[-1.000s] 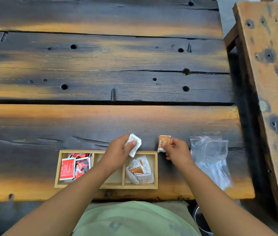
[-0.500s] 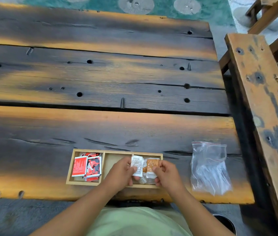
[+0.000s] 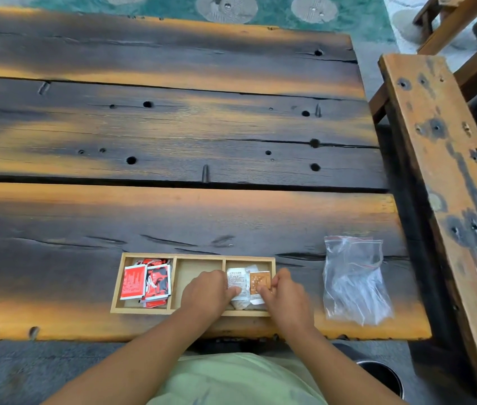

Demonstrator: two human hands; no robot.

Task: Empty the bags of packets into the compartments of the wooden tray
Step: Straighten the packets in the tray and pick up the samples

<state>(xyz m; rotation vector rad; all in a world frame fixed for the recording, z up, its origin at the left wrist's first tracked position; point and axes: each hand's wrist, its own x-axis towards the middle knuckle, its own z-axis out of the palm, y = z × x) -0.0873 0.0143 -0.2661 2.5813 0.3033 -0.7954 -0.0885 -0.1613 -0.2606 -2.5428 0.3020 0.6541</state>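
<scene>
A three-compartment wooden tray [image 3: 199, 256] lies near the table's front edge. Its left compartment holds several red packets [image 3: 146, 282]; the middle one shows bare wood. In the right compartment my left hand [image 3: 206, 293] presses a white packet [image 3: 236, 280] and my right hand [image 3: 285, 296] presses an orange packet [image 3: 259, 281], both on top of other white packets. Each hand's fingertips rest on its packet, low in the compartment. A crumpled clear zip bag [image 3: 354, 280] lies on the table to the right of the tray, looking empty.
The dark and orange plank table [image 3: 173, 127] stretches away behind the tray. A wooden bench [image 3: 442, 176] runs along the right side. A dark round container [image 3: 383, 375] sits on the floor at lower right. My green shirt fills the bottom.
Both hands came down from above the tray's far edge into the right compartment, bringing the white and the orange packet with them. The camera view tilted up, showing more table.
</scene>
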